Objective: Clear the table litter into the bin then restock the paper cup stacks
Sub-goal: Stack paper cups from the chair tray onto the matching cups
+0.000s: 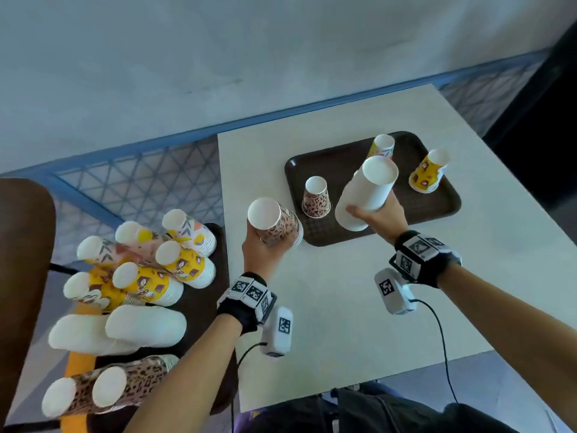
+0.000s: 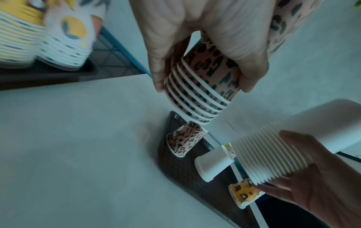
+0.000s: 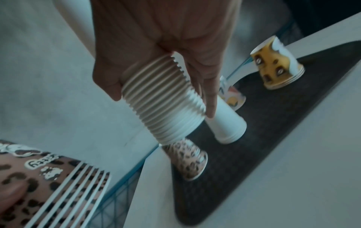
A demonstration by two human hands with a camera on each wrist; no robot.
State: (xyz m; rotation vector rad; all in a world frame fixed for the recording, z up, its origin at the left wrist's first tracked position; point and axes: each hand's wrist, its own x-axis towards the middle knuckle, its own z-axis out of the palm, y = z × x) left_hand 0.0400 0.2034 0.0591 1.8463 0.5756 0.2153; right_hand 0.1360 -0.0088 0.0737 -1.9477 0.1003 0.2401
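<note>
My left hand (image 1: 265, 248) grips a tilted stack of leopard-print paper cups (image 1: 276, 225) above the table's left edge, rims pointing down toward the tray (image 2: 205, 86). My right hand (image 1: 379, 214) grips a longer stack of plain white cups (image 1: 367, 195) by its rim end (image 3: 162, 104), slanted over the dark brown tray (image 1: 343, 170). Upside down on the tray stand a leopard cup (image 1: 317, 198), a short white stack (image 3: 226, 123), a floral cup (image 1: 382, 146) and a few nested yellow cups (image 1: 429, 171). The held white stack hides the short white one in the head view.
A second dark tray (image 1: 199, 310) on a seat to the left carries several lying cup stacks: floral, yellow (image 1: 146, 282), white (image 1: 143, 323) and leopard (image 1: 103, 392). The white table (image 1: 359, 323) ends near my body. A blue mesh railing (image 1: 140, 179) runs behind it.
</note>
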